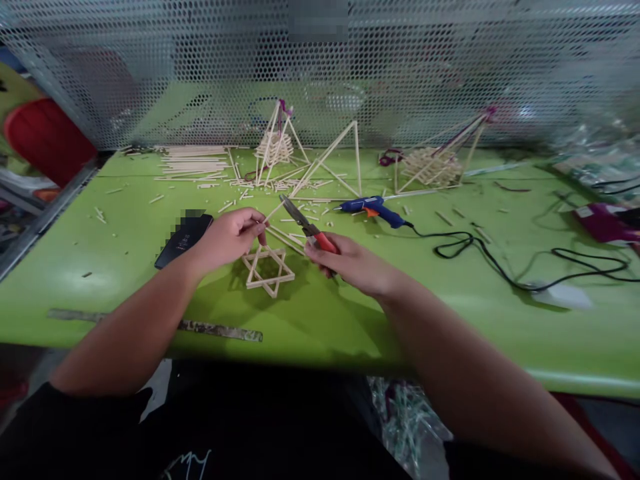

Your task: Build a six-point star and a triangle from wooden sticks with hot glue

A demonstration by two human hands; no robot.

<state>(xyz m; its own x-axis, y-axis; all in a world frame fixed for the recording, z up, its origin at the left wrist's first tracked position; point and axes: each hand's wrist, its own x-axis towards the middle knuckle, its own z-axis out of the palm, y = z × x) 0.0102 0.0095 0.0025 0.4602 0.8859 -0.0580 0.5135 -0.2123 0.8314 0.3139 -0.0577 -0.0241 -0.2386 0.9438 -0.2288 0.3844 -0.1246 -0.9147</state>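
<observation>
A green work table (320,333) is set against a perforated metal panel (225,60). Above its surface, a thin wooden stick (273,213) is held between the fingertips of the left hand (233,233), its far end directed up to the tip of the pliers (310,228). Whether the stick is clamped by the pliers cannot be determined. The pliers are grasped by the red handles in the closed right hand (353,261).

The stick is judged to be very light, dry and stiff, but easily snapped if bent; it is best pinched close to the end being worked, with light pressure. The pliers, presumably far heavier, should be held well back on the handles.

Just below the left fingertips, a six-pointed star frame (270,281) is laid flat on the table. Its joints are likely the weakest parts; it should be lifted by two opposite bars and not squeezed at the points.

Further out, a blue glue gun (375,208) is laid beyond the right hand, a dark phone (187,237) beside the left wrist, and a flat strip (220,329) partly under the left forearm. Loose sticks (193,162) are piled near the panel.
</observation>
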